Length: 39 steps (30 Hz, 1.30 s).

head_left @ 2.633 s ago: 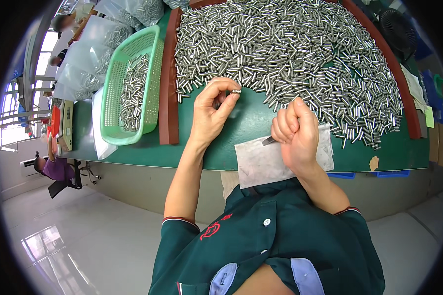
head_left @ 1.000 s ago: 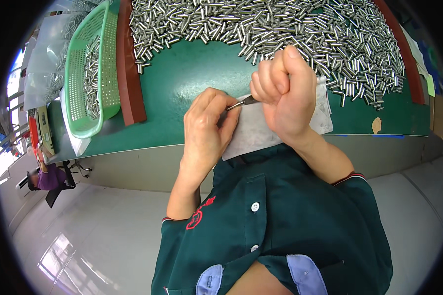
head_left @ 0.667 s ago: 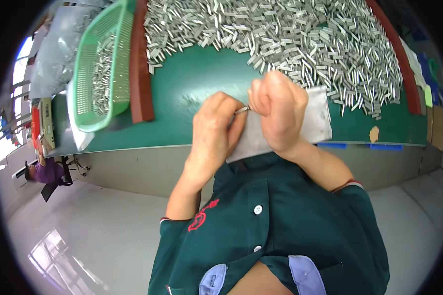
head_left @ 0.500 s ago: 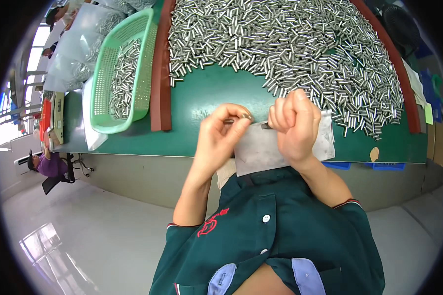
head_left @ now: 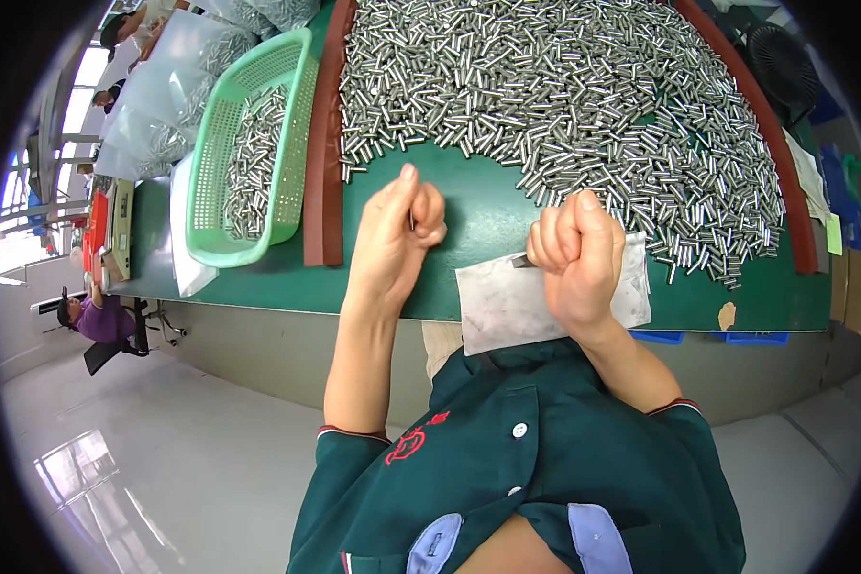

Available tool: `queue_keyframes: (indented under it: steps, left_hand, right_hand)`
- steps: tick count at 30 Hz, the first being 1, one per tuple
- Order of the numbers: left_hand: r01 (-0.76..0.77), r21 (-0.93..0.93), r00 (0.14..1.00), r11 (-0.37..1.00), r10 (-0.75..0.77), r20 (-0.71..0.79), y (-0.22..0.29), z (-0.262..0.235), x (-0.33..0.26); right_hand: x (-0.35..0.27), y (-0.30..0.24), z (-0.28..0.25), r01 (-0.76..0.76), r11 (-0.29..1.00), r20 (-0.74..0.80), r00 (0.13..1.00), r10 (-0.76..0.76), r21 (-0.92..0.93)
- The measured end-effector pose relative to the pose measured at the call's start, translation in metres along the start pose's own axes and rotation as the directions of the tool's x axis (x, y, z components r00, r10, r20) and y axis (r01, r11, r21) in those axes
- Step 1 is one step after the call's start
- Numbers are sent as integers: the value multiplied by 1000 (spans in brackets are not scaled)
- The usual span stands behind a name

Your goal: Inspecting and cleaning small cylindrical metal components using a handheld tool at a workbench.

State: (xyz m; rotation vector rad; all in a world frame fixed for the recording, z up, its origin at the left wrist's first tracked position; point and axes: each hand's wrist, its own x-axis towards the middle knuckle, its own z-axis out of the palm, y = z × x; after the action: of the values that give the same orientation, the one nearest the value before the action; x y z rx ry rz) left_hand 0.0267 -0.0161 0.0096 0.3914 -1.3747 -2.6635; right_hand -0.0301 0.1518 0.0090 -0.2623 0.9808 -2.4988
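My left hand (head_left: 394,234) is over the green tabletop (head_left: 483,191), left of the grey-stained cloth (head_left: 512,311). Its fingers are curled in with the thumb pointing up, and whatever it may hold is hidden. Above the cloth, my right hand (head_left: 581,258) is closed on a dark, thin tool (head_left: 520,260) whose short end sticks out on the left. The rest of that tool lies hidden in the fist. A broad heap of short shiny metal pins (head_left: 536,86) covers the far part of the table beyond both hands.
Dark red rails flank the heap, a left rail (head_left: 324,191) and a right rail (head_left: 792,206). A green plastic basket (head_left: 201,191) with more pins stands at the left, beside clear bags (head_left: 167,96) of metal parts. At the far right is a black fan (head_left: 781,65).
My left hand has moved left and away from the cloth, its fingers curling tighter; the small metal bits seen at its fingertips are out of sight. My right hand has barely moved.
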Motion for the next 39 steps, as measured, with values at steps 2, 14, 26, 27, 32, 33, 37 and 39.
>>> queue_keyframes:
  steps: [2,14,26,27,32,33,37,39]
  left_hand:
    - [-4,584,970,812,145,-195,5,15,12]
    - [-115,990,899,-87,415,141,-2,9,48]
    - [69,-45,996,997,-66,51,2,-9,27]
    - [79,-32,996,996,-77,43,2,-8,27]
    - [86,-39,995,996,-84,46,2,-7,27]
    - [90,-37,995,995,-88,44,2,-7,26]
    - [101,-36,994,994,-100,47,3,-6,25]
    - [120,-59,992,991,-117,53,3,-6,25]
  right_hand:
    - [-1,0,-1,6,1000,2,1000,-6,-2]
    - [0,-3,0,-6,1000,-17,1000,6,-7]
    - [1,-1,0,-18,998,-5,1000,17,-58]
    - [1,-1,0,-17,998,-5,1000,17,-60]
    - [1,-1,-1,-23,998,-1,1000,23,-65]
    - [1,-1,-1,-24,998,-1,1000,24,-65]
    - [1,-1,-1,-23,997,-4,1000,23,-68]
    - [1,-2,0,-25,997,-6,1000,25,-71]
